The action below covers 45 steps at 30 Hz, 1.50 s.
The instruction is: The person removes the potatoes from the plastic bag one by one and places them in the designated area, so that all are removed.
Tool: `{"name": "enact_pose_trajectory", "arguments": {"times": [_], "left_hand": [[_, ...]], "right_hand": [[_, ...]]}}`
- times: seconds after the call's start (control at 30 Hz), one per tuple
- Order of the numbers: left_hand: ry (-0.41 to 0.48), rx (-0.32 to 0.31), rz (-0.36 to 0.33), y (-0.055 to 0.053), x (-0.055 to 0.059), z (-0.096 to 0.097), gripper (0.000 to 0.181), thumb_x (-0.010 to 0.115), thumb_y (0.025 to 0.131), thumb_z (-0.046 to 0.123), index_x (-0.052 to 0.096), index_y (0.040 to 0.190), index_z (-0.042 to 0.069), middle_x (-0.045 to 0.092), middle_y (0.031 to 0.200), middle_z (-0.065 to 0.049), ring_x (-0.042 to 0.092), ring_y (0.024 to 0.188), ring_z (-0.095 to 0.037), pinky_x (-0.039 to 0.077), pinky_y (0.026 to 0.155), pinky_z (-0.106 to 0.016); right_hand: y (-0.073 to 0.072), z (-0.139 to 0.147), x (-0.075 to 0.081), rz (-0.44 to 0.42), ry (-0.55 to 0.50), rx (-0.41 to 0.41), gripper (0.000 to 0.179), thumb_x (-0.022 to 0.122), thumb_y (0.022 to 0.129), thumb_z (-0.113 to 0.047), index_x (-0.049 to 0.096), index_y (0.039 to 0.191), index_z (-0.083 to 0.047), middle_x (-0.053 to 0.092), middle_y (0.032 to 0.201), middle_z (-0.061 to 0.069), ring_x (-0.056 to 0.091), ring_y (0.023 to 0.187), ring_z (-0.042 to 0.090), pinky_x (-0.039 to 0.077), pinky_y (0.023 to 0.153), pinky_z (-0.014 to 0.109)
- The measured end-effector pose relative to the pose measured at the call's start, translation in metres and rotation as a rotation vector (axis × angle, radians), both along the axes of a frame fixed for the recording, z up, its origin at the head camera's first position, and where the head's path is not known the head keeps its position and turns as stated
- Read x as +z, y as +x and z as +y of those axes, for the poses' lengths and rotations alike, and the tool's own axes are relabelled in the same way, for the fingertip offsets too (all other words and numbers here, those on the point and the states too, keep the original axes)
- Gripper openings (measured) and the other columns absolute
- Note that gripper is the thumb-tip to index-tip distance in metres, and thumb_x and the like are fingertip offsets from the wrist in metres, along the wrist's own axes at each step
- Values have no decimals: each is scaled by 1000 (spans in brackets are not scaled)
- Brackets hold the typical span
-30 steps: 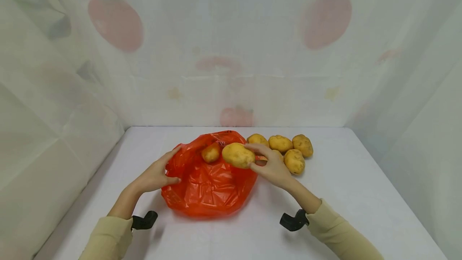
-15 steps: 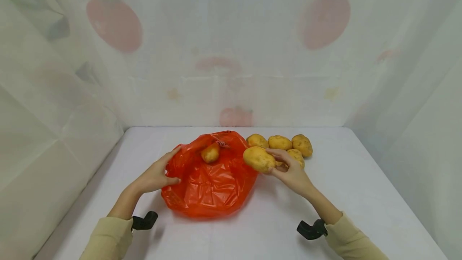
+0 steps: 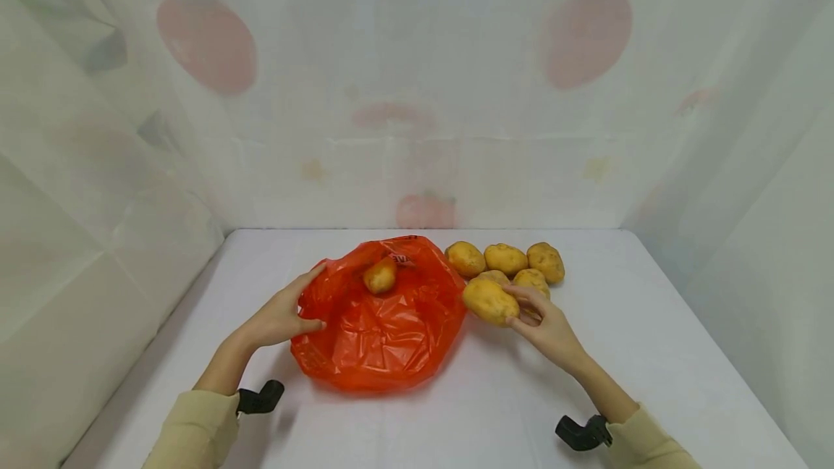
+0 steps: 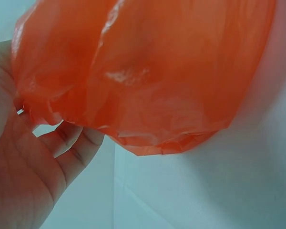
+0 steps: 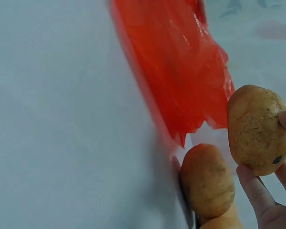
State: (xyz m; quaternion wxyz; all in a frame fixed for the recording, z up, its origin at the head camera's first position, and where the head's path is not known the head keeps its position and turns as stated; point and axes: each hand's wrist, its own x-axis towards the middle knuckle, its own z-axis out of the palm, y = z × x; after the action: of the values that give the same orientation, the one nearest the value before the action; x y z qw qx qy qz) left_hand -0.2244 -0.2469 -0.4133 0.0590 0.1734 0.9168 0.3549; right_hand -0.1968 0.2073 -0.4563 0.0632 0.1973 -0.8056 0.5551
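A red plastic bag [image 3: 378, 339] lies on the table with its mouth spread open, and one potato [image 3: 380, 276] sits inside. My left hand [image 3: 276, 317] holds the bag's left side; in the left wrist view its curled fingers [image 4: 69, 138] go partly behind the red film [image 4: 148, 76]. Just right of the bag, my right hand [image 3: 547, 328] grips a yellow potato [image 3: 490, 302] between thumb and fingers, raised above the table. The right wrist view shows that held potato [image 5: 260, 129] with a dark spot near its lower end.
Several potatoes lie in a cluster behind my right hand, among them a back-row potato [image 3: 505, 259] and a far-right potato [image 3: 546, 262]. White table [image 3: 404, 433] surrounds the bag. White cloth walls [image 3: 508, 179] with faded fruit prints stand behind and at both sides.
My right hand has moved right and toward me with the potato, from over the bag's mouth to beside its right edge. The left hand and bag have stayed put.
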Motion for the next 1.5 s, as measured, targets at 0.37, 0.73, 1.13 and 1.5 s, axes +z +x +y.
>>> {"name": "enact_pose_trajectory", "arguments": {"times": [0.37,0.73,1.13,1.5], "left_hand": [[19,-1,-5,-2,-3,-1,95,75,75,14,17,148,22,26,147,-15,36,126,-40,47,88,-53],[10,1,-2,-1,-4,-2,94,75,75,16,16,148,26,26,148,-14,34,127,-39,46,90,-53],[15,1,7,0,-4,-2,94,75,75,16,17,148,25,25,148,-15,32,129,-40,44,91,-55],[27,4,-10,0,-4,-3,94,75,75,14,17,148,26,25,148,-14,32,129,-39,47,89,-52]], "right_hand": [[9,9,-11,-63,-1,-7,47,67,84,-16,51,129,-15,45,134,8,49,116,28,50,84,19],[12,14,-24,-67,43,23,44,67,84,-11,54,126,-13,49,129,8,50,114,31,51,85,24],[7,3,-31,44,109,66,51,66,77,8,52,125,-3,52,124,14,51,112,31,52,85,33],[14,-11,-10,141,188,95,51,60,75,16,49,124,9,49,120,25,49,109,39,51,83,43]]}}
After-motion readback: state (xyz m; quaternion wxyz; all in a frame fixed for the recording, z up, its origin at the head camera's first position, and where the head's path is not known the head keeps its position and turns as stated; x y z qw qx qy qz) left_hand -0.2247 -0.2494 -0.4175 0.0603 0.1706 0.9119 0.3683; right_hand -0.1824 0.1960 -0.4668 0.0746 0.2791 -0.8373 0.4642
